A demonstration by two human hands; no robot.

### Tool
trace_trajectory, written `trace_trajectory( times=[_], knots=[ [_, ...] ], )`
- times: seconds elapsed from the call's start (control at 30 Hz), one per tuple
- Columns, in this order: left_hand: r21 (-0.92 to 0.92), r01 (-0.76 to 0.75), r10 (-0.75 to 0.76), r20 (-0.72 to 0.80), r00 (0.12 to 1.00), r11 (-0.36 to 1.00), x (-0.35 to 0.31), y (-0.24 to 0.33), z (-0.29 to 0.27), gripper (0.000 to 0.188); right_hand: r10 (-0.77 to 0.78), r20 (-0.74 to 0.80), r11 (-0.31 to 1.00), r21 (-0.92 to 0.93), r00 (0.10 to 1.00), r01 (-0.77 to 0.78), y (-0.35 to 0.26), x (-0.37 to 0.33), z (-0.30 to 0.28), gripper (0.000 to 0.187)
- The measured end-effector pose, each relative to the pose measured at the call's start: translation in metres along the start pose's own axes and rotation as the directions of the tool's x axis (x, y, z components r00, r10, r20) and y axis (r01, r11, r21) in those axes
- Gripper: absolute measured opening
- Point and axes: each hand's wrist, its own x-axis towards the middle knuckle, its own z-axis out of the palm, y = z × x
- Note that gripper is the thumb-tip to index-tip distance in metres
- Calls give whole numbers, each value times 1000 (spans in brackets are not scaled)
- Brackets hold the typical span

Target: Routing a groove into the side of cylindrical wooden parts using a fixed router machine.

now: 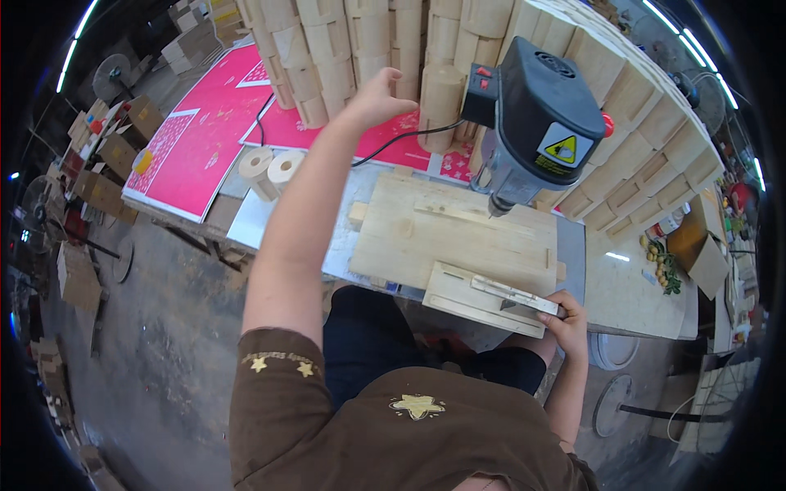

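Note:
My left hand (381, 100) is stretched far forward over the pink sheets, in front of the stacked wooden cylinders. Its thumb and fingers are apart, with nothing in them. One separate upright wooden cylinder (441, 106) stands just to its right. At the table's near edge, my right hand (566, 322) grips the end of a narrow whitish bar (512, 293). The bar lies across a small grooved wooden board (458, 296), which juts over the near edge of a larger wooden board (393, 233). Above the larger board hangs a black drill press head (544, 106), its chuck (498, 203) pointing down.
Tall rows of stacked wooden pieces (327, 49) wall off the back and right (647, 139). Two short hollow wooden cylinders (284, 166) stand beside my left forearm. A black cable (401, 141) crosses the pink sheets (196, 123). An open carton (702, 245) sits at far right.

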Motion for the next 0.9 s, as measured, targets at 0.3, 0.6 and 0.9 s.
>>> trace_trajectory(
  times=[0.3,0.6,0.9],
  knots=[
    [-123,270,-294,-281,913,955,45,10,109,90,4,-23,1000,-15,1000,-4,0,-4,2,19],
    [-179,308,-356,-470,807,934,47,25,137,82,65,7,996,58,998,-65,1,-6,0,19],
    [-356,168,-377,-670,640,919,46,5,120,70,60,16,996,65,998,-61,2,-3,2,19]
  ],
)
